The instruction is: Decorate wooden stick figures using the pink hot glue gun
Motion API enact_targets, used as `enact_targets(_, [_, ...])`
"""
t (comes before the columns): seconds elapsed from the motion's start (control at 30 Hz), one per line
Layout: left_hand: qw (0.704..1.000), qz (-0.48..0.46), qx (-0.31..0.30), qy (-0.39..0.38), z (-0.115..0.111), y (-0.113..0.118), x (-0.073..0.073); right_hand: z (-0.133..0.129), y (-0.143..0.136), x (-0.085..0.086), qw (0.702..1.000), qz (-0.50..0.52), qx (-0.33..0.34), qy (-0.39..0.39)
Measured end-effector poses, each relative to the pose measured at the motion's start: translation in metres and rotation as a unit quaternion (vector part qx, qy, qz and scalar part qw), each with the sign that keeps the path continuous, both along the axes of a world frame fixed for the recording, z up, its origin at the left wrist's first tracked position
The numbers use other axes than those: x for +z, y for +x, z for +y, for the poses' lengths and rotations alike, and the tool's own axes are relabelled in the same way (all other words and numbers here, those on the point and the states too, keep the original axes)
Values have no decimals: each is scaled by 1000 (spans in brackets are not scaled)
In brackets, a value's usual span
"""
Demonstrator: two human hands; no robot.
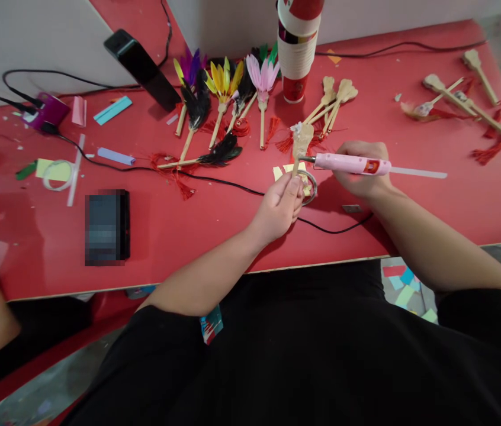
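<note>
L hand (280, 204) was curled closed, thumb & fingers gripping the handle (295, 168) of a wooden paddle (302, 141), held upright above the red table (188, 248). Metal ring (315, 190) & yellow paper bits (278, 173) lay just beside that hand. R hand (361, 183) was wrapped round a pink glue gun (343, 163), nozzle (307, 158) nr paddle's neck, couldn't tell if touching. Behind were feathered sticks (222, 86), a few other paddles (343, 94) w/ red tassels (284, 145), then a tall cup stack (297, 59) nr the wall (366, 23)
</note>
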State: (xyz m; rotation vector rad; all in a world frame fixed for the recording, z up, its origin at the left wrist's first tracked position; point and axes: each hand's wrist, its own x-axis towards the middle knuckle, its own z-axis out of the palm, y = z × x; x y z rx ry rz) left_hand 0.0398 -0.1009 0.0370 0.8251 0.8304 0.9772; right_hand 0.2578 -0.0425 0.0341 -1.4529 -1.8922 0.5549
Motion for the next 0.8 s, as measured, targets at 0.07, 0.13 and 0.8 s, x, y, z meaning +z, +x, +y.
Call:
enact_targets(0.07, [1000, 1, -2, 10, 0, -1, -1, 0, -1, -1, 1000, 4, -7, 5])
enact_targets(0.13, [1000, -6, -5, 23, -1, -1, -2, 2, -2, -3, 1000, 12, -7, 15])
enact_targets(0.8, [1000, -27, -12, 0, 3, -1, -1, 6, 5, -11, 1000, 10, 21, 20])
